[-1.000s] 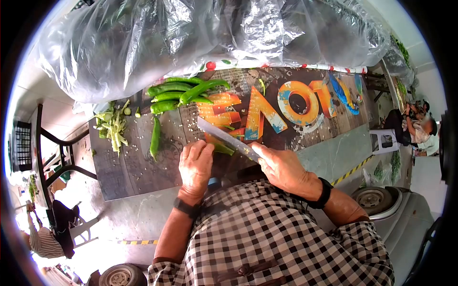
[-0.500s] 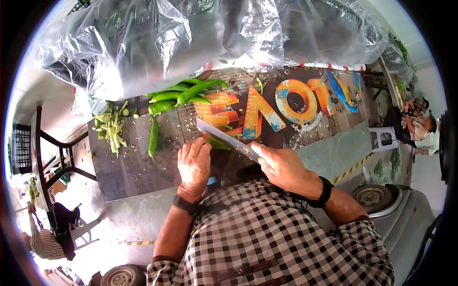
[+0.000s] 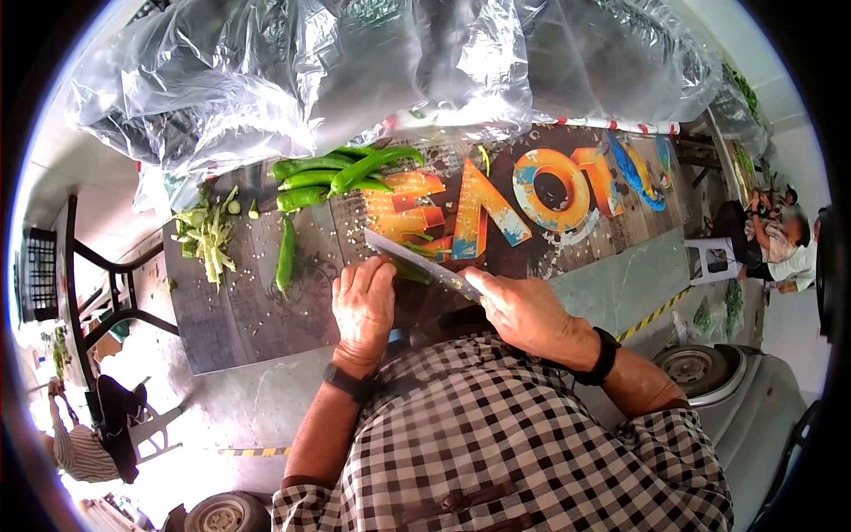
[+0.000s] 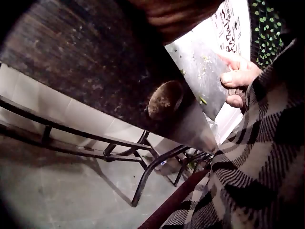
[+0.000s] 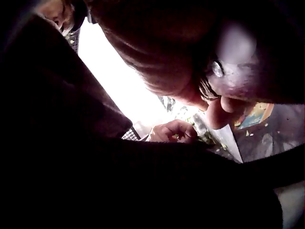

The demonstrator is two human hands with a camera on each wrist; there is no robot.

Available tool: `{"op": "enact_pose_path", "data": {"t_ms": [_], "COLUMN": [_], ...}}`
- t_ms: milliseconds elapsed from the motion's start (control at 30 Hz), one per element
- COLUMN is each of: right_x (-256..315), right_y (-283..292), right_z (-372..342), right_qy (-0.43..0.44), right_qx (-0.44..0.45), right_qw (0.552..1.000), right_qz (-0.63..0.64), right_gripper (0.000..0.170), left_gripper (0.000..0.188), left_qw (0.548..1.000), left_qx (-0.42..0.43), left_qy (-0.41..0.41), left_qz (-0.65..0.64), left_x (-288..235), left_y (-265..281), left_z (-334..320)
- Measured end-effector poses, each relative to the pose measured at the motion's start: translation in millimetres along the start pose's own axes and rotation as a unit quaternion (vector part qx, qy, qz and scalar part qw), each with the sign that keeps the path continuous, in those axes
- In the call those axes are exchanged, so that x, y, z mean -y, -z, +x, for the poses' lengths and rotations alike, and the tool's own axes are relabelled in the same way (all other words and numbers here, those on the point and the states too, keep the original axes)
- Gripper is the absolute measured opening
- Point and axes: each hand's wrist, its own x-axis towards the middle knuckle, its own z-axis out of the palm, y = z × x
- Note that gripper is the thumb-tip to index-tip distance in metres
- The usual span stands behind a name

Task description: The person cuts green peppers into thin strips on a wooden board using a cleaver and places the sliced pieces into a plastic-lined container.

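In the head view my right hand (image 3: pixel 527 312) grips the handle of a broad-bladed knife (image 3: pixel 425 264), which slants up and left over the table (image 3: pixel 248 328). The left wrist view shows the wide blade (image 4: pixel 209 78) with green bits stuck on it. Beside the blade's tip, the curled fingers of my left hand (image 3: pixel 363 306) hold a green pepper (image 3: pixel 411 274), partly hidden by fingers and blade. Green pieces (image 3: pixel 424 249) lie just beyond the blade. A single long green pepper (image 3: pixel 285 255) lies left of my left hand. Several whole peppers (image 3: pixel 377 168) are heaped farther back.
Pale pepper cores and stems (image 3: pixel 213 238) are piled at the table's left, with seeds scattered around. Clear plastic sheeting (image 3: pixel 355 71) hangs over the far edge. A stool (image 3: pixel 709 259) and seated people are off to the right, near a vehicle wheel (image 3: pixel 696 371).
The knife's tip has dipped slightly, nearer my left fingertips. The plastic sheeting has shifted and sagged toward the table. Both hands stay nearly in place.
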Motion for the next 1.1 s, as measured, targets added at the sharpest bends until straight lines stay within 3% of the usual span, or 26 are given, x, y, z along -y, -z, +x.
{"op": "enact_pose_path", "data": {"t_ms": [267,467,567,600,1000,1100], "right_x": [16,-13,-26,-26,-3,-3], "right_y": [-12,-9,9,9,-1,-4], "right_z": [23,8,7,8,14,15], "right_qy": [0.009,0.037,-0.019,-0.016,0.013,0.034], "right_qx": [0.004,-0.046,-0.002,-0.004,0.012,-0.019], "right_qw": [0.999,0.998,0.997,0.997,0.997,0.999], "right_qz": [-0.03,-0.038,-0.071,-0.07,-0.072,-0.034], "right_gripper": [0.047,0.048,0.043,0.044,0.05,0.043], "left_gripper": [0.027,0.021,0.023,0.033,0.024,0.022], "left_qw": [1.0,0.998,0.999,0.999,1.0,1.0], "left_qx": [0.01,-0.003,-0.014,-0.01,-0.018,-0.018], "left_qy": [0.002,0.035,0.022,0.014,-0.01,-0.015], "left_qz": [0.02,0.044,0.039,0.028,-0.005,-0.008], "left_x": [-4,9,11,12,9,7], "left_y": [1,-1,-6,-7,-8,-6], "left_z": [4,14,13,12,7,6]}}
